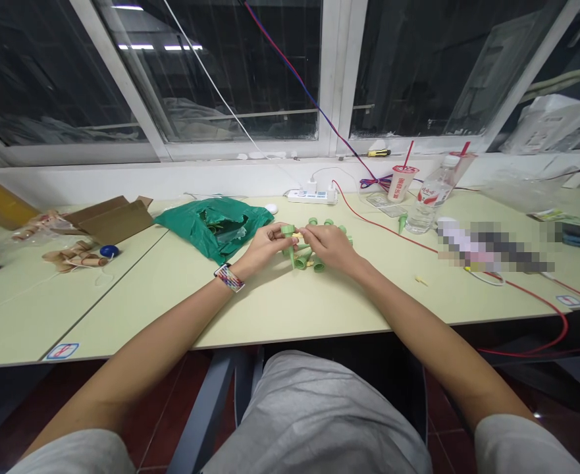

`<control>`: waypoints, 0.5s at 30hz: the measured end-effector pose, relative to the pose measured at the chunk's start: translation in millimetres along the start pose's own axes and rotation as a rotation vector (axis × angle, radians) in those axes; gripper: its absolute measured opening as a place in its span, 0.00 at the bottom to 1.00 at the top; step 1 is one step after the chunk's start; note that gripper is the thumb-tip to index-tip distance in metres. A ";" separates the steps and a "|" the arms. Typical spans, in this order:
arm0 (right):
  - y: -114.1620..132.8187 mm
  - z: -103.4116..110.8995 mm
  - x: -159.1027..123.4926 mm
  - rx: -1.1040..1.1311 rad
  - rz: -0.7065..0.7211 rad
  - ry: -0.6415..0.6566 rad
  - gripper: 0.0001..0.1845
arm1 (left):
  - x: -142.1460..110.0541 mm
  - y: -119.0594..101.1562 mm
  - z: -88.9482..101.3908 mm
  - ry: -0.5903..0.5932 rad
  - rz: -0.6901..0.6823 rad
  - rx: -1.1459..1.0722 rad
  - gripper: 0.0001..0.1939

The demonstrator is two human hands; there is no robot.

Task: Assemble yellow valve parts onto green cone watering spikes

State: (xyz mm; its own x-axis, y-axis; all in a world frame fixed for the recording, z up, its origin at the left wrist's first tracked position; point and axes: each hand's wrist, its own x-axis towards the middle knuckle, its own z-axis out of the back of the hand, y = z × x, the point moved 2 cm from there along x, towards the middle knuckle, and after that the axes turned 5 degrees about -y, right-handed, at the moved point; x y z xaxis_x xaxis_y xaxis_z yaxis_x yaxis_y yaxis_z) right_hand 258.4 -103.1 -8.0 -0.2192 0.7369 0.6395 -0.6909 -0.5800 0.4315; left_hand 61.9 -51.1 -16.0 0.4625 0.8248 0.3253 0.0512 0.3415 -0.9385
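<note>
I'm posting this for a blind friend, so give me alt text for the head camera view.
Two bare hands, left and right, work on a small green plastic piece above similar pieces on a pale table. A torn green bag lies to the left, a water bottle to the right, dark windows behind.

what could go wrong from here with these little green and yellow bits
The loose yellow piece lies just beyond the right forearm; a sweep of that arm might knock it off the desk.

The left hand holds one green piece above the cluster of others, so a slip could scatter them.

The cup stands near the power strip; if it tipped, any drink inside might reach it.
</note>
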 end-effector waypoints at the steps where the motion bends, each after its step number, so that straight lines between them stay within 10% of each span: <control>1: 0.6 -0.2 0.0 0.003 0.011 0.002 0.20 | -0.1 -0.8 -0.4 -0.002 -0.002 0.000 0.17; 15: 5.0 -0.4 0.7 0.140 0.012 0.046 0.20 | -2.5 -5.3 -5.8 -0.008 0.011 -0.069 0.17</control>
State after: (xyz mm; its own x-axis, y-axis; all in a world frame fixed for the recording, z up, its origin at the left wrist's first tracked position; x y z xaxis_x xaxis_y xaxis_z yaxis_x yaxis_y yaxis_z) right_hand 254.6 -105.3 -5.6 -0.2602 0.7428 0.6168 -0.5863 -0.6292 0.5103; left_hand 65.6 -57.6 -12.6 0.4567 0.8317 0.3157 0.1076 0.3007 -0.9476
